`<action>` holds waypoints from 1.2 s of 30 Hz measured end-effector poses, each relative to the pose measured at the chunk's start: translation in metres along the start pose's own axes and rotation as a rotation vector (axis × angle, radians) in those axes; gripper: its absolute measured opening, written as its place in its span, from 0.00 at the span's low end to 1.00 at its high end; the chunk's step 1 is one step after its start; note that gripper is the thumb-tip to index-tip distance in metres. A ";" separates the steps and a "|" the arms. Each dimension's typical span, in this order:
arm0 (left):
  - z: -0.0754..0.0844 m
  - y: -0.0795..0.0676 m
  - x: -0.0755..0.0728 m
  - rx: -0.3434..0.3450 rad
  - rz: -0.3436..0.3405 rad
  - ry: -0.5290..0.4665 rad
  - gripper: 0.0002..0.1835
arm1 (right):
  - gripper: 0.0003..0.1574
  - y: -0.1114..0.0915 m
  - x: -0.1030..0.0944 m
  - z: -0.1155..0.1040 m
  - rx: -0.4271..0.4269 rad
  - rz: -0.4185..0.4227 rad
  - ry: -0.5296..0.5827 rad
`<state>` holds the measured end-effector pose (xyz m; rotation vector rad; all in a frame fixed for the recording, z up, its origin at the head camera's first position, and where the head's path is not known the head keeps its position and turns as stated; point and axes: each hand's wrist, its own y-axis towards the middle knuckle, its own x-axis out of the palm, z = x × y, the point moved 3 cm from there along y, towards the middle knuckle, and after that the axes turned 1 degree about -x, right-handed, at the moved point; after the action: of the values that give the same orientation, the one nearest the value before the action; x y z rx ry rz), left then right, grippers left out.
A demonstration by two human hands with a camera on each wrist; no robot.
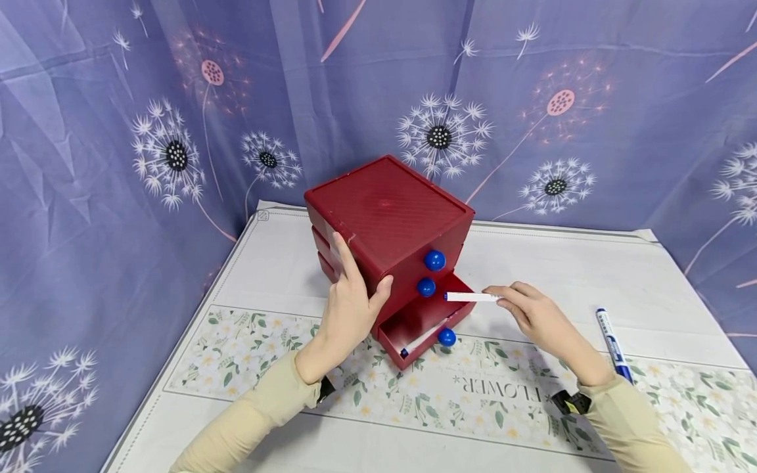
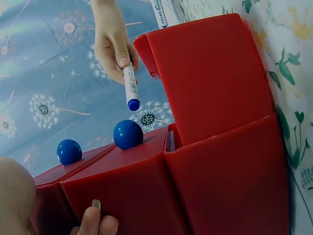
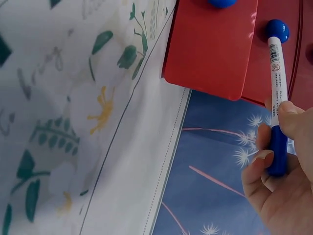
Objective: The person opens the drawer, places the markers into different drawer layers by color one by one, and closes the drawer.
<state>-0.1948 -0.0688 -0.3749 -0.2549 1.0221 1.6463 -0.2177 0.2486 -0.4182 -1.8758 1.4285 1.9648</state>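
Observation:
A red three-drawer box (image 1: 390,203) with blue knobs stands at an angle on the table. Its bottom drawer (image 1: 395,350) is pulled out, and a white marker (image 1: 424,337) with a blue end lies inside. My left hand (image 1: 345,305) rests against the box's near left side and edge, index finger and thumb spread. In the left wrist view, its fingertips (image 2: 96,223) touch the red side. With thumb and fingers my right hand (image 1: 538,318) pinches another white marker (image 3: 277,83) near its blue cap. That marker points left, over the open drawer's right side.
A third marker (image 1: 613,345), white and blue, lies on the table to the right, beyond my right forearm. The white cloth (image 1: 526,263) has a printed flower band. Purple dandelion curtains (image 1: 367,85) hang behind and at the sides.

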 end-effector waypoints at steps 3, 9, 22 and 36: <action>0.000 0.000 0.000 -0.001 -0.002 0.001 0.56 | 0.29 0.001 0.002 -0.002 -0.002 -0.006 0.000; 0.000 0.000 0.000 -0.003 -0.003 0.002 0.55 | 0.30 0.004 0.006 -0.005 -0.003 -0.005 0.015; -0.001 0.000 0.001 -0.024 -0.014 -0.003 0.56 | 0.35 0.010 0.015 -0.010 -0.018 -0.039 0.015; 0.000 0.000 0.000 -0.007 -0.007 0.006 0.56 | 0.42 0.022 0.021 -0.021 -0.076 -0.064 0.020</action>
<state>-0.1949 -0.0689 -0.3743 -0.2683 1.0192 1.6439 -0.2210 0.2118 -0.4198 -1.9520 1.2987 2.0038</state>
